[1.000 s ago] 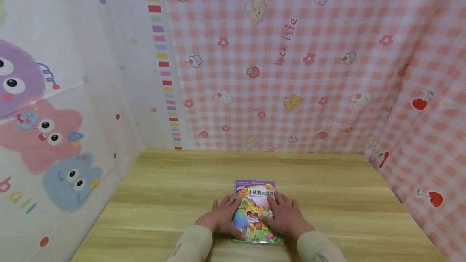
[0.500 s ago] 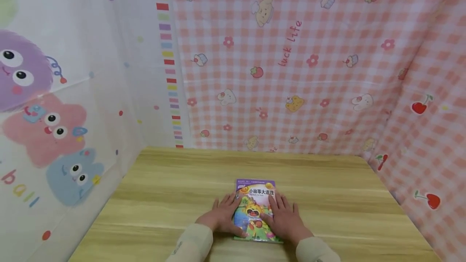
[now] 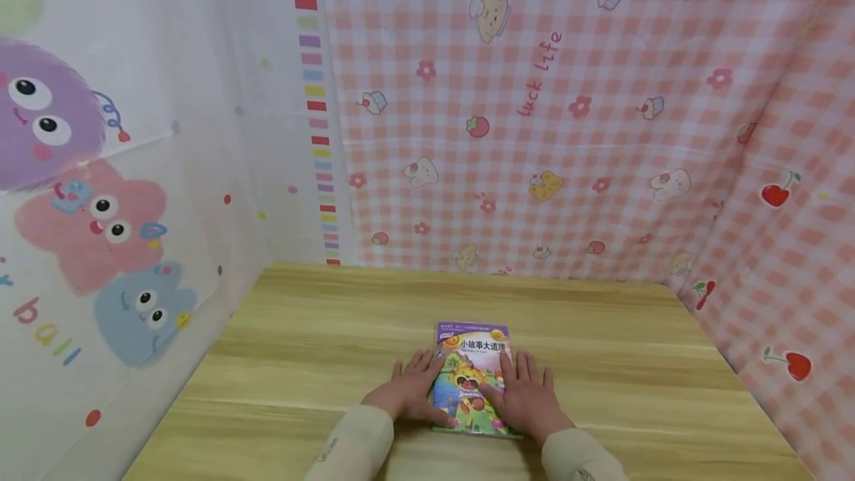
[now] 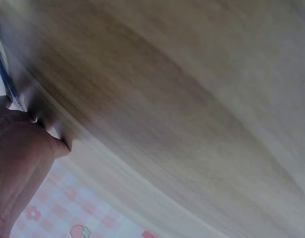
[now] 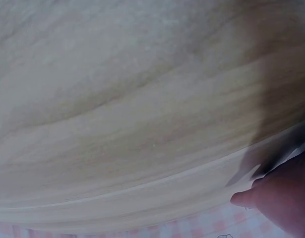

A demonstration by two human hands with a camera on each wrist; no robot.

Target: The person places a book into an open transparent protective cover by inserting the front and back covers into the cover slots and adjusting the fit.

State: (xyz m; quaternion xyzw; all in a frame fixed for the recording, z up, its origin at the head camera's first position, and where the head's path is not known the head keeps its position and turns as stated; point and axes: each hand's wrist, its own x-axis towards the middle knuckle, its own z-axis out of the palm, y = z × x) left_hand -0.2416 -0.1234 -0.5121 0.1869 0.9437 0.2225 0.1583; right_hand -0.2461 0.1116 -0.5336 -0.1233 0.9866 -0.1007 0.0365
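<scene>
A children's picture book (image 3: 470,362) lies flat on the wooden table, its purple-topped cover facing up with a cartoon animal and Chinese lettering. My left hand (image 3: 409,392) rests along its left side, the thumb over the lower left corner of the cover. On the opposite side, my right hand (image 3: 531,399) rests with its thumb on the cover and its fingers spread by the right edge. Neither hand curls round the book. The left wrist view catches only part of the left hand (image 4: 23,158), and the right wrist view part of the right hand (image 5: 281,198).
The light wood-grain table (image 3: 300,332) reaches back to a pink checked cloth (image 3: 508,154) hung behind it. A white cloth with cartoon figures (image 3: 100,221) hangs on the left. More checked cloth with cherries (image 3: 778,191) lines the right side.
The head view has shifted slightly, so the surroundings sit a little further right. Both hands stay resting on the book, which holds about the same place on the table.
</scene>
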